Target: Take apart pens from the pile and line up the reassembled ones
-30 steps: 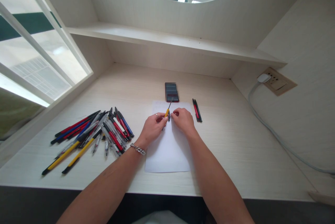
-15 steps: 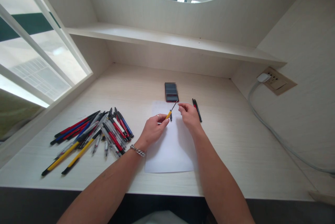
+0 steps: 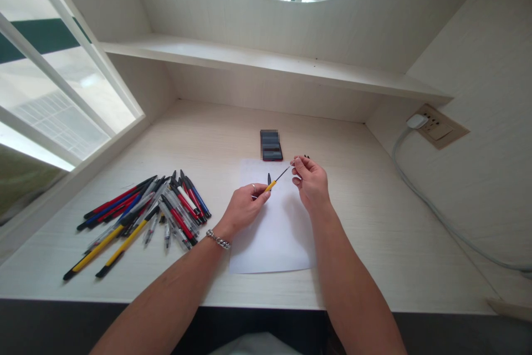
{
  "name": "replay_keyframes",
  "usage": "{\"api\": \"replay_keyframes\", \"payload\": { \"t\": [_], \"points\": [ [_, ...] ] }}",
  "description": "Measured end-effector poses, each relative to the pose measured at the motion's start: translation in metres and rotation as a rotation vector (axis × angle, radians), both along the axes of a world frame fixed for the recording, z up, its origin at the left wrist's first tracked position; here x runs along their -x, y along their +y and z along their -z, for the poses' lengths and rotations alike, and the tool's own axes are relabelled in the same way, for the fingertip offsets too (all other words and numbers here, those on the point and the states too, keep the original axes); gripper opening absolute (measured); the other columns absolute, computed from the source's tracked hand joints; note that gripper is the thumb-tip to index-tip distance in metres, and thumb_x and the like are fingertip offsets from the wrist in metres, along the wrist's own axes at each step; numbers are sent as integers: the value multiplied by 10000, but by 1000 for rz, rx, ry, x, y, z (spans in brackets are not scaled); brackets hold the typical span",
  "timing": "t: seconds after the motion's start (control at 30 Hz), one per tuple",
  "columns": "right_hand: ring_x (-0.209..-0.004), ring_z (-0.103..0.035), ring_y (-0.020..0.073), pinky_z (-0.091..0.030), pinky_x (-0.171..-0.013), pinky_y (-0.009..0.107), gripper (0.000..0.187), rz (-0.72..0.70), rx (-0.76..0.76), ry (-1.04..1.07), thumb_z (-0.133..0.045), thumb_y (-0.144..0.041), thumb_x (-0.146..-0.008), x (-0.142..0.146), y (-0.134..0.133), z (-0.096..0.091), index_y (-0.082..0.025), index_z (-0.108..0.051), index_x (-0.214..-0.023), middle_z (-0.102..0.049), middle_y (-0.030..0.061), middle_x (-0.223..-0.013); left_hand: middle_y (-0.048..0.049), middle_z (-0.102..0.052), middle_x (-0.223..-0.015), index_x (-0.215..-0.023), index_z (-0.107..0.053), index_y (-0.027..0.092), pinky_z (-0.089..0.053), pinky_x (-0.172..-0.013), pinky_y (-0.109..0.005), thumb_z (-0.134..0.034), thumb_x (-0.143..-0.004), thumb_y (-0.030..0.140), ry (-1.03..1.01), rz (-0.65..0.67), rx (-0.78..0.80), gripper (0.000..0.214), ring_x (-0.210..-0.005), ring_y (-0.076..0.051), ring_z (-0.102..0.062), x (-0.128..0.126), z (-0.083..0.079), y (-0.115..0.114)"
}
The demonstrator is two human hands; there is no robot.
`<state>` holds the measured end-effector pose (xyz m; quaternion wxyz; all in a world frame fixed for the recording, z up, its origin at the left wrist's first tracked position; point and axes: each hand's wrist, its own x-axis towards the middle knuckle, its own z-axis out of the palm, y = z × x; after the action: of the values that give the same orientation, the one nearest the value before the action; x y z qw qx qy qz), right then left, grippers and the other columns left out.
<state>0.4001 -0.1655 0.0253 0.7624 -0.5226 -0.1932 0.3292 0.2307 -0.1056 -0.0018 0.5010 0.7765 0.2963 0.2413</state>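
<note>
yellow plastic pen barrel (image 3: 271,185): clamped between thumb and fingers of the left hand (image 3: 246,204), over the far half of the white paper sheet (image 3: 274,244). a thin dark rod (image 3: 283,172), apparently an ink refill, projects from its far end, directed far and right toward the right hand (image 3: 312,180).

right hand: thumb and forefinger drawn together at the rod's tip. a small pale item shows at these fingertips; it is too small to identify, and contact with the rod cannot be confirmed. whether the fingers grip it is likewise not discernible. the two hands are apart, with the rod spanning most of the gap.

change of position: the right hand has moved right and away from the left hand; the rod, previously pointing more steeply toward the smartphone (image 3: 271,145), now leans to the right. this suggests that the work has passed from the barrel's mouth to the tip of the rod. the right hand now hides most of the pair of pens (image 3: 307,157), leaving only their far ends visible.

adjacent parts: a black pen piece (image 3: 269,178) shows just beyond the left fingertips; whether it is held or lies on the sheet cannot be determined. on the left of the desk (image 3: 374,233), well apart from both hands, lies a heap of pens (image 3: 143,208), including two yellow-and-black ones.
</note>
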Motion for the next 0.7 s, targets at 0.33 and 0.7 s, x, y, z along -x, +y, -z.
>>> {"api": "replay_keyframes", "payload": {
  "t": [0.33, 0.7],
  "points": [
    [-603, -471, 89, -294, -460, 207, 312, -62, 63, -63, -789, -372, -619, 6, 0, 1, -173, -680, -833, -640, 22, -774, -30, -723, -968, -992, -711, 209, -482, -753, -276, -545, -861, 354, -4, 0, -5, 257, -805, -171, -640, 0, 3, 2],
    [-678, -573, 147, -413, -583, 268, 244, -190, 310, -488, -637, -393, -747, 14, 9, 22, -182, -680, -862, -684, 40, -802, -60, -716, -907, -1058, -671, 175, -495, -684, -275, -564, -848, 361, -97, -30, 112, 301, -759, -168, -650, -1, 10, 6]
  ]
}}
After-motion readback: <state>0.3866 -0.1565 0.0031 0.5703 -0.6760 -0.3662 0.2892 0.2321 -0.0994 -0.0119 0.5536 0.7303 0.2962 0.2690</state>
